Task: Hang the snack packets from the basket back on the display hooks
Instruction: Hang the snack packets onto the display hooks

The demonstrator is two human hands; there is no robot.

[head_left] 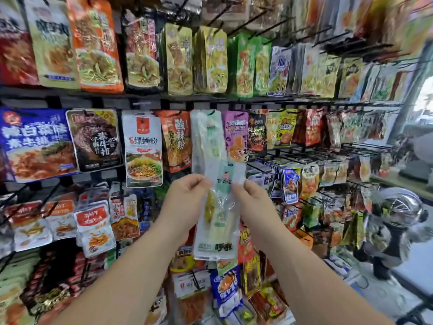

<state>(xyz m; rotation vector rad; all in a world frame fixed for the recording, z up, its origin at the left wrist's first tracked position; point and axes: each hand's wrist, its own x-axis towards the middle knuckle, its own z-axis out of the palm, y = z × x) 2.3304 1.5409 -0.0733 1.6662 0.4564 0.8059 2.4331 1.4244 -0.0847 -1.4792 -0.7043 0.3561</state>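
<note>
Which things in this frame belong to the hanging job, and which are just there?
In the job: clear snack packet, pinched near its top by left hand and right hand; matching clear packets hanging just above it.
Just there: white noodle packet; blue packet; purple packet; orange packet.

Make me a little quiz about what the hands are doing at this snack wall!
1. True or false: the left hand and the right hand both pinch the see-through plastic snack packet with the green label near its top.
2. Which hanging packets look like the held one?
A) the clear pale-green packets right above it
B) the orange packets in the top row
C) the big blue packet at the far left
3. How many packets do the hands hold?

Key: 1 true; 2 A; 3 one.
</note>
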